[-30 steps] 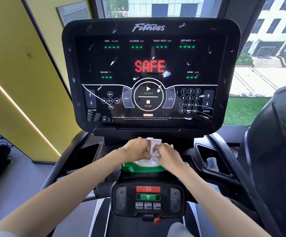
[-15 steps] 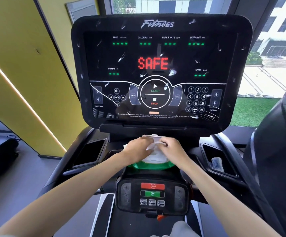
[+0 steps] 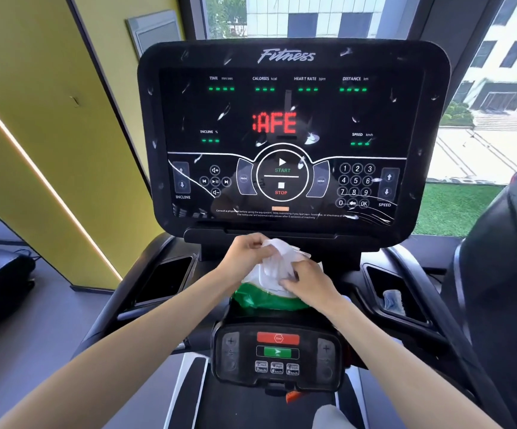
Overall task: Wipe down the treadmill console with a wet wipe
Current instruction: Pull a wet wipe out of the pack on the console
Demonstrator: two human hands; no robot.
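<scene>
The black treadmill console fills the upper middle, lit with red letters and flecked with white smears. Below it a green pack of wet wipes rests on the ledge. My left hand pinches a white wet wipe that rises out of the pack's top. My right hand presses down on the pack's white lid, fingers touching the wipe's lower part.
A lower control panel with red and green buttons sits under the pack. Side trays flank it: left tray, right tray holding a crumpled pale item. A yellow wall stands left, windows behind, another black machine on the right.
The wipe has come further up out of the pack, pulled by my left hand. My right hand has shifted down onto the pack. The camera has tilted so the console sits lower.
</scene>
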